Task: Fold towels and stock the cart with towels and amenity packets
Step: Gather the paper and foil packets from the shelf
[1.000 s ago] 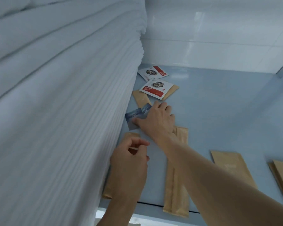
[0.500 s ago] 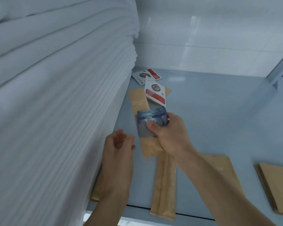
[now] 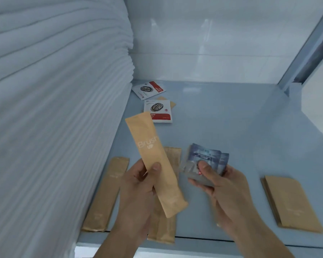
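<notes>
My left hand (image 3: 138,185) grips a long tan "Brush Up" packet (image 3: 153,157), tilted, above the pale blue cart shelf (image 3: 231,131). My right hand (image 3: 224,185) pinches a small stack of blue-grey sachets (image 3: 205,159) with its thumb on top. A tall stack of folded white towels (image 3: 54,108) fills the left side of the shelf. Two white-and-red coffee sachets (image 3: 158,111) lie at the back beside the towels.
More tan packets lie flat on the shelf: one by the towels (image 3: 106,196), one under my left hand (image 3: 164,229), a small stack at the right (image 3: 291,203). A white wall (image 3: 203,38) stands behind and a metal cart post (image 3: 306,43) at the right.
My right hand drew back from the rear of the shelf with the blue-grey sachets. My left hand, empty before, now holds the tan packet, lifted off the shelf.
</notes>
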